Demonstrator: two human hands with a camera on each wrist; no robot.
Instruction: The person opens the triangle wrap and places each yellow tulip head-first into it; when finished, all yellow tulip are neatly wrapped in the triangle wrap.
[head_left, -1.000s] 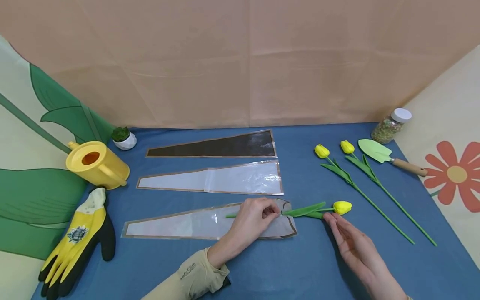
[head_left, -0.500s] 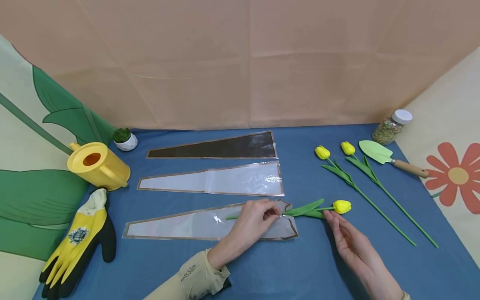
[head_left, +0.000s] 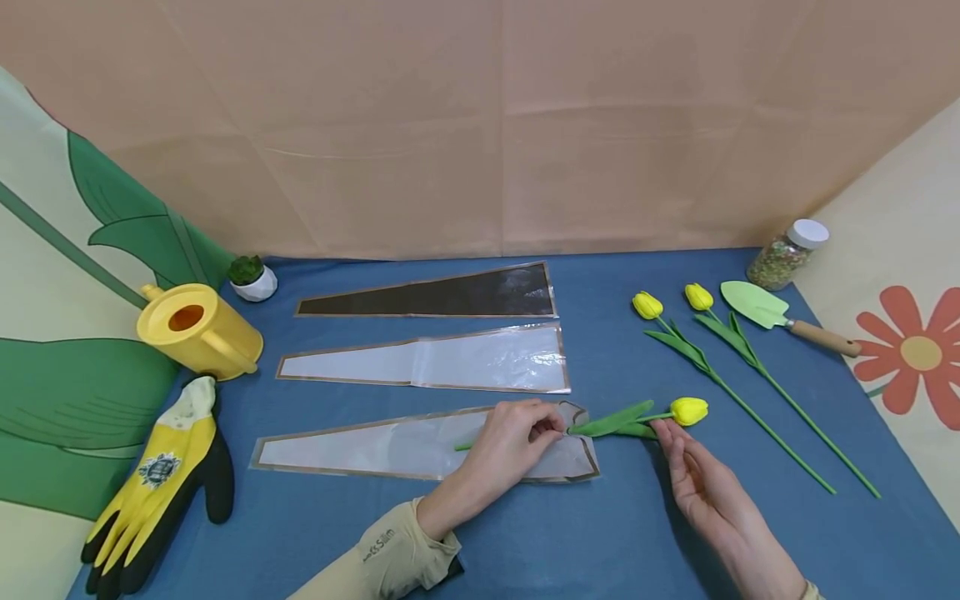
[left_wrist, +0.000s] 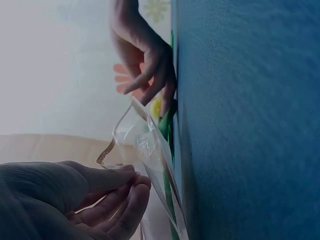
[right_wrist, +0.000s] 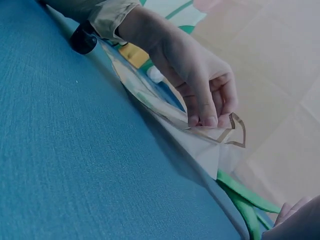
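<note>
My left hand [head_left: 510, 442] pinches the upper layer of a clear plastic flower sleeve [head_left: 330, 448] near its wide mouth, and the left wrist view shows that layer lifted from the lower one. A yellow tulip [head_left: 688, 411] lies with its stem inside the sleeve; the stem's green end shows through the plastic left of my hand. Its green leaves [head_left: 609, 422] and flower head stick out of the mouth to the right. My right hand [head_left: 708, 492] touches the tulip just below the head with nearly straight fingers, thumb apart from them.
Behind lie a white sleeve [head_left: 487, 360] and a dark sleeve [head_left: 465, 296]. Two loose tulips [head_left: 708, 367], a trowel [head_left: 757, 307] and a jar [head_left: 783, 258] are at right. At left are a watering can [head_left: 217, 333], garden glove [head_left: 161, 471] and potted plant [head_left: 255, 283].
Both hands keep nearly the same place on the sleeve and tulip. The sleeve's narrow left end has shifted slightly right and up.
</note>
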